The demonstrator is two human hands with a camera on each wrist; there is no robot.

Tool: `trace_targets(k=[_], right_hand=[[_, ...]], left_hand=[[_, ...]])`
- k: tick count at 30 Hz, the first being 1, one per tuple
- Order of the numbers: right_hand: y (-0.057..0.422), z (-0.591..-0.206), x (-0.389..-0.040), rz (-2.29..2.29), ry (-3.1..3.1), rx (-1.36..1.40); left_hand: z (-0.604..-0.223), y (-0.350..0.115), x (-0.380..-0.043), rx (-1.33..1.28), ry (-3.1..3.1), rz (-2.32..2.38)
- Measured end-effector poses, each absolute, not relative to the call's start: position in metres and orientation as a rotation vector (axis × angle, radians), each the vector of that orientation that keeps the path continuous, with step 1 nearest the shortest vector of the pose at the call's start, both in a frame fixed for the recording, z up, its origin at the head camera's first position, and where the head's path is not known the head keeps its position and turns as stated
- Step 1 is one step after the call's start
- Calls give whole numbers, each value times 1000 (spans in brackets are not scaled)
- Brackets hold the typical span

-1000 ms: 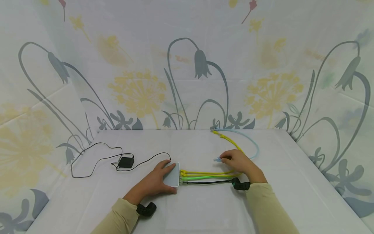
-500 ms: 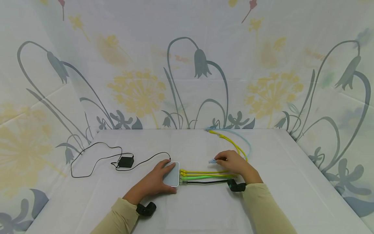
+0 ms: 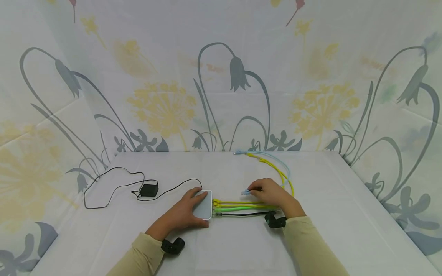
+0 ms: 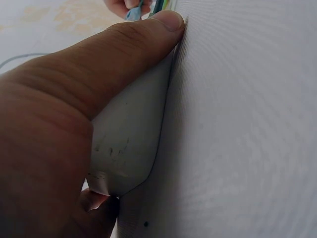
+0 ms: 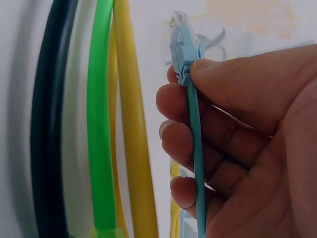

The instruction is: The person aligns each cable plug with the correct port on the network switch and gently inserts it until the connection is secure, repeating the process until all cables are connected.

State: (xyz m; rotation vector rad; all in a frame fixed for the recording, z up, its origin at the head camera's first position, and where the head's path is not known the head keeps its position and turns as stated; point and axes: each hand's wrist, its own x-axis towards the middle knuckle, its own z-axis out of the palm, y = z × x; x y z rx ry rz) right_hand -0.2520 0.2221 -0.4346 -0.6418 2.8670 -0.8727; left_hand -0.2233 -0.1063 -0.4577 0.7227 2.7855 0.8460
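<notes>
A white box that looks like a network switch lies flat on the table, with several cables plugged into its right side. My left hand grips it by its edges, the thumb along the near side in the left wrist view. To the right of the box, my right hand pinches the plug of a light blue network cable between thumb and index finger. Its clear tip points away from the hand. The other fingers curl around the blue cord. Plug and box are apart.
Yellow cables, a green cable and a black cable run right from the box, under or past the right wrist. A black power adapter with a looped cord sits left. The blue cable's other plug lies at the back edge.
My right hand has moved left, bringing the blue plug closer to the box. The blue cable's far end has slid left along the back edge. The left hand has stayed put.
</notes>
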Motion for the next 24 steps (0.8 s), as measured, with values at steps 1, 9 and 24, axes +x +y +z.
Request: trace_targets(k=[1,9,24], right_hand=[[221,-435,-252,-873,2866,-648],[211,-437,-250,-858,2874,-716],[190,-440,-248,-823,2891,-707]], left_hand=[[-457,-106,-223,724,2786,848],[-457,-106,-223,725,2787,845],[-459,-106,-224,731,2791,838]])
